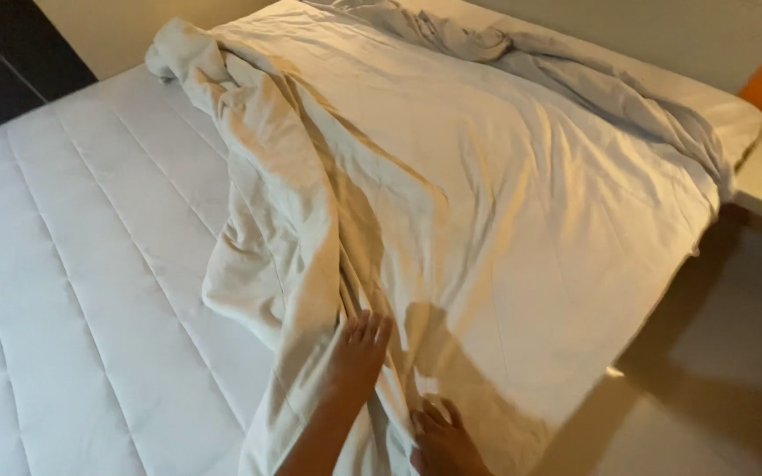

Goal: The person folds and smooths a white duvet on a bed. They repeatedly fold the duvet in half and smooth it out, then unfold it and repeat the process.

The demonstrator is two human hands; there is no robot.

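Your left hand (359, 348) lies flat and open on the white duvet (487, 203); right hand (443, 436) open beside it. Duvet covers half the mattress (81, 264); left side bare, folds bunched.

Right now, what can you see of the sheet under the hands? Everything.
The sheet is off-white, thin woven fabric, wrinkled. It lies spread over the right part of the quilted mattress, its left edge bunched into a long folded ridge, its far edge rumpled. Its right side hangs over the bed's edge. The left hand lies flat on it; the right hand presses it nearby.
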